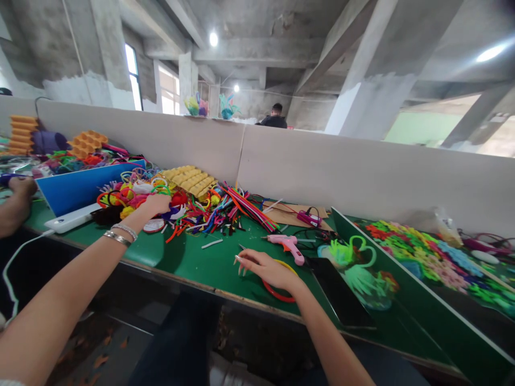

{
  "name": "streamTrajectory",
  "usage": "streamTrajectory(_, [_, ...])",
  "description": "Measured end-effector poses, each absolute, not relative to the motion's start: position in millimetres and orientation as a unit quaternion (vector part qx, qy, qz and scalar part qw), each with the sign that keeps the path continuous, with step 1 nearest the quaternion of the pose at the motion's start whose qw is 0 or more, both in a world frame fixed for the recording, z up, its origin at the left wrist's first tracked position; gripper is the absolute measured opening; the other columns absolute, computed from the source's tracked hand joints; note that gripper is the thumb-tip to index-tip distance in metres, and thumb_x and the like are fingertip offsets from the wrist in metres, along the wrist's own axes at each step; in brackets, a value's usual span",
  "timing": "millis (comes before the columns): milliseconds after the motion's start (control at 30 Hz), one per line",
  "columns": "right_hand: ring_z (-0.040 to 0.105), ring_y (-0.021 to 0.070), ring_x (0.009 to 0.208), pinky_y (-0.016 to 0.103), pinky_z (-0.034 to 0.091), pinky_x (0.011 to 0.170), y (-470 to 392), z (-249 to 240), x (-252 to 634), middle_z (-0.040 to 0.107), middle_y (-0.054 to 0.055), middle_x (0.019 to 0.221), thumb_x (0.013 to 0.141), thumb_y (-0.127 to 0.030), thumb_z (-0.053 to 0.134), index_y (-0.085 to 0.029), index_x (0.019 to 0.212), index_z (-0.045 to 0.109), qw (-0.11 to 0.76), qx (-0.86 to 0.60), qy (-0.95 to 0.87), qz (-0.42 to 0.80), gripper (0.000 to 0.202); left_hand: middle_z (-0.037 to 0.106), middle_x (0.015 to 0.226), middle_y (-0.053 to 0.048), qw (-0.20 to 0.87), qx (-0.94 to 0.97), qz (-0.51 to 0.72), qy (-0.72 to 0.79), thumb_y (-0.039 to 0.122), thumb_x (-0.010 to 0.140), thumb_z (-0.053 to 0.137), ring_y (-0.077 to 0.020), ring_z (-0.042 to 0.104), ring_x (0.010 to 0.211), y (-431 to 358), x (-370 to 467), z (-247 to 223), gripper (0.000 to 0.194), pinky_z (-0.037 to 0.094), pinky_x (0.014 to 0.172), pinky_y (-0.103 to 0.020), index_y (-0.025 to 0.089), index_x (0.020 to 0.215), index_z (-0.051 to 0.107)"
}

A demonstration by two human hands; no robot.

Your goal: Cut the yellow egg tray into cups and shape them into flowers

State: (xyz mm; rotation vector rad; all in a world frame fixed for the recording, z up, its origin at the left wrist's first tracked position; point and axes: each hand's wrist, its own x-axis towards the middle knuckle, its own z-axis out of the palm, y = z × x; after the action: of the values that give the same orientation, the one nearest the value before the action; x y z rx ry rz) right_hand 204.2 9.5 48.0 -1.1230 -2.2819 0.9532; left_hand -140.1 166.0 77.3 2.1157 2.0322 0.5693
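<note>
"Two bare hands over a green table [225, 273]. Any writing to read?"

"Round disc with a red rim [154, 225], near the left wrist: face too small to read. Pink glue gun [287, 245]: any lettering likewise too small to make out."

"And the left hand [157, 205]?"

"Bracelets at the wrist, arm stretched forward, fingers bent down into the heap of coloured stems [132, 195]. Fingertips hidden among strands; cannot tell how far apart, or whether closed on anything."

"Heap placed where, exactly?"

"Directly under the left fingers, spreading from a blue panel [88, 185] on one side to a bundle of straight stems [249, 206] on the other. Yellow bumpy sheet [191, 179] just behind."

"Right hand [265, 268]?"

"Low over the table, palm down, fingers loosely curled. Thin pointed tip [242, 247] just by the fingertips; cannot tell whether held."

"Nearest to it?"

"Red-and-yellow ring [277, 296], lying partly beneath the hand and wrist. Glue gun just beyond, nozzle to the left. Flat black device [341, 295] farther right, beside green swan-necked figures [362, 276]."
</note>
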Motion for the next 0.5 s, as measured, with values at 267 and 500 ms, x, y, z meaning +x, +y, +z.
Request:
streamTrajectory(267, [0.055, 0.0159, 0.084, 0.029, 0.042, 0.077, 9, 47, 206, 0.062, 0.002, 0.092, 0.083, -0.05, 0.042, -0.022, 0.094, 0.059, 0.203, -0.415, -0.821, 0.336, 0.035, 0.057, 0.112, -0.012, 0.077, 0.742, 0.253, 0.615, 0.028, 0.065, 0.06, -0.0356, 0.033, 0.12, 153, -79, 77, 0.021, 0.014, 0.1, -0.05, 0.018, 0.084, 0.062])
streamTrajectory(500, [0.058, 0.0152, 0.071, 0.027, 0.044, 0.066, 8, 45, 207, 0.064, 0.001, 0.077, 0.082, -0.049, 0.043, -0.019, 0.081, 0.06, 0.175, -0.397, -0.811, 0.391, 0.034, 0.061, 0.098, -0.009, 0.321, 0.713, 0.343, 0.52, 0.014, 0.06, 0.062, -0.0318, 0.027, 0.124, 142, -24, 49, 0.005, 0.011, 0.104, -0.041, 0.018, 0.063, 0.061])
